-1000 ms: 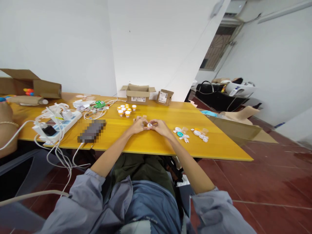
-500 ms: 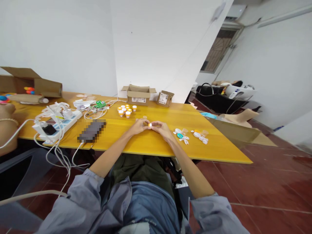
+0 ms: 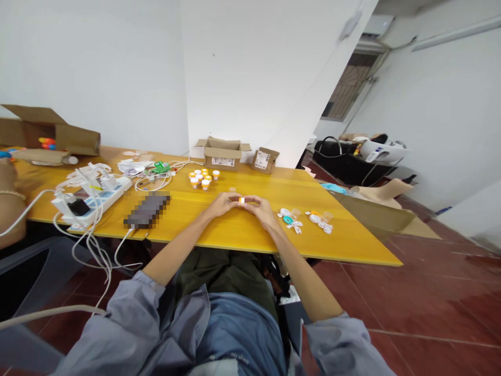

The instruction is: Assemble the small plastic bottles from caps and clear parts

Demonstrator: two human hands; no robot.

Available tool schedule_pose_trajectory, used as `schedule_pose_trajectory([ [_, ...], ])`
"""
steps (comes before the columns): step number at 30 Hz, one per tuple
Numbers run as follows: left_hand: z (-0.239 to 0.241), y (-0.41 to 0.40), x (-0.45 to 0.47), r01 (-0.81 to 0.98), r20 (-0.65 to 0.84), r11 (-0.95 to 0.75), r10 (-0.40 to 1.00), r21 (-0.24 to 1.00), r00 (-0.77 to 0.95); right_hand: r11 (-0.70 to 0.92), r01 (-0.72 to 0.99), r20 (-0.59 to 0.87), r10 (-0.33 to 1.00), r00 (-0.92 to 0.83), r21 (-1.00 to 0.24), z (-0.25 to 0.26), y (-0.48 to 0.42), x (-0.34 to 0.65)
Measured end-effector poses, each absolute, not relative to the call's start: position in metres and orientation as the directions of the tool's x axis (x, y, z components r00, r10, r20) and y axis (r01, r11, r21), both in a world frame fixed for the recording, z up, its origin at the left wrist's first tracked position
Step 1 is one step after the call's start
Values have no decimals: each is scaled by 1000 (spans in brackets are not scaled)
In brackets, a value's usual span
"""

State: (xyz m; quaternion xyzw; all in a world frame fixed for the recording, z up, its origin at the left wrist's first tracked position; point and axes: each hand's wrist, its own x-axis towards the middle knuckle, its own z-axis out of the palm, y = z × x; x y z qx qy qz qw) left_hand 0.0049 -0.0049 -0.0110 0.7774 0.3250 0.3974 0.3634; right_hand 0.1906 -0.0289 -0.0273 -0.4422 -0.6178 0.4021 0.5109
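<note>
My left hand (image 3: 223,203) and my right hand (image 3: 259,208) meet above the middle of the table, fingertips pinched on a small orange-and-white plastic piece (image 3: 241,200). Fingers cover most of it, so its full shape is hidden. Just beyond my left hand a small clear plastic part (image 3: 232,189) is partly visible. To the right of my right hand lie loose parts: a teal ring (image 3: 288,220), white discs (image 3: 314,219), clear cups (image 3: 327,214) and flat white pieces (image 3: 297,226). Several small containers with white-and-orange tops (image 3: 199,178) stand grouped farther back on the left.
Two cardboard boxes (image 3: 222,152) (image 3: 265,160) stand at the table's back edge. On the left are a white power strip (image 3: 113,196) with tangled cables, a dark pixelated device (image 3: 147,210) and a green item (image 3: 160,167). Another person's arm (image 3: 11,209) shows at the left edge.
My hands stay together on the small orange-and-white piece, with only a slight shift of the fingers. The view has tilted a little; the table things keep their places.
</note>
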Motion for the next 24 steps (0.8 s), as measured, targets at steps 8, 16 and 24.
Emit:
schedule_pose_trajectory([
  [8,-16,-1,7,59,300,-369,830,928,470,363,230,360,931,-57,-903,-20,-33,185],
  [16,-18,1,8,-74,227,-219,847,973,481,448,300,457,888,-43,-842,-26,-31,182],
  [24,-14,-4,7,-118,138,-94,879,989,456,521,497,551,828,-99,-694,-24,-38,180],
])
